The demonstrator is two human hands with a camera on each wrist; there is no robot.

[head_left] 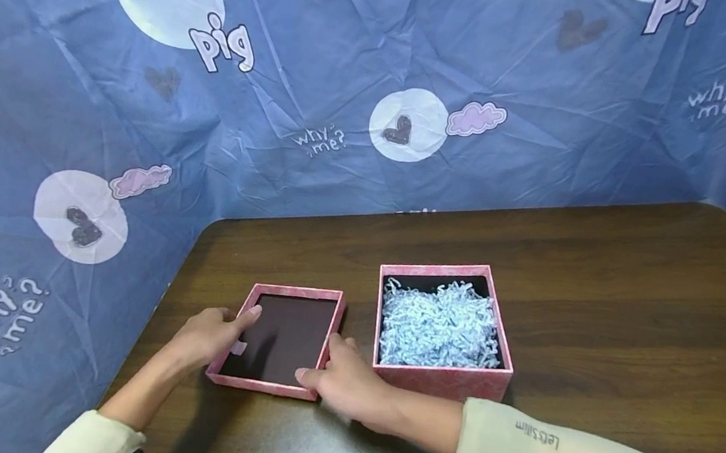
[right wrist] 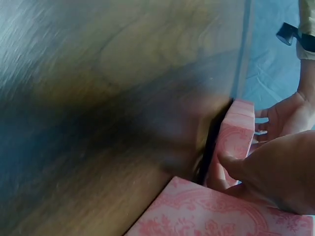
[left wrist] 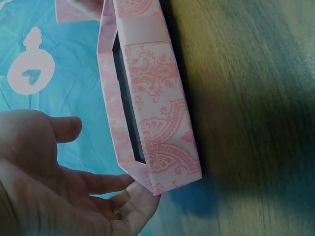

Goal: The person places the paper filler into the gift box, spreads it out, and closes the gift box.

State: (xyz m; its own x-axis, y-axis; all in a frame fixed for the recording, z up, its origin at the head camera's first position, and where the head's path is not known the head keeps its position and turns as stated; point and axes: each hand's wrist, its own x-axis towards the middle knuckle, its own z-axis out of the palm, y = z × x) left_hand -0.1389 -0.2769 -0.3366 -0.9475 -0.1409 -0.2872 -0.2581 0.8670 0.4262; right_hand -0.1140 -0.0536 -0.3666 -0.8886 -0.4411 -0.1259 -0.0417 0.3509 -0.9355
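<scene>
A shallow pink patterned box lid [head_left: 275, 388] lies on the table with its dark inside facing up and a small pale tab at its left. My left hand [head_left: 207, 336] is at the lid's left side. In the left wrist view its fingertips [left wrist: 140, 196] touch a lid corner, while the thumb stands apart from the wall. With my right hand [head_left: 353, 384] I grip the lid's near right corner, thumb at the near edge and fingers along the right wall. To the right stands a deeper pink box [head_left: 446, 382] holding light blue shredded paper [head_left: 439, 323].
The dark brown wooden table [head_left: 611, 310] extends far to the right of the box. A blue printed cloth [head_left: 331, 41] hangs behind the table and on its left. My right forearm crosses just in front of the deeper box.
</scene>
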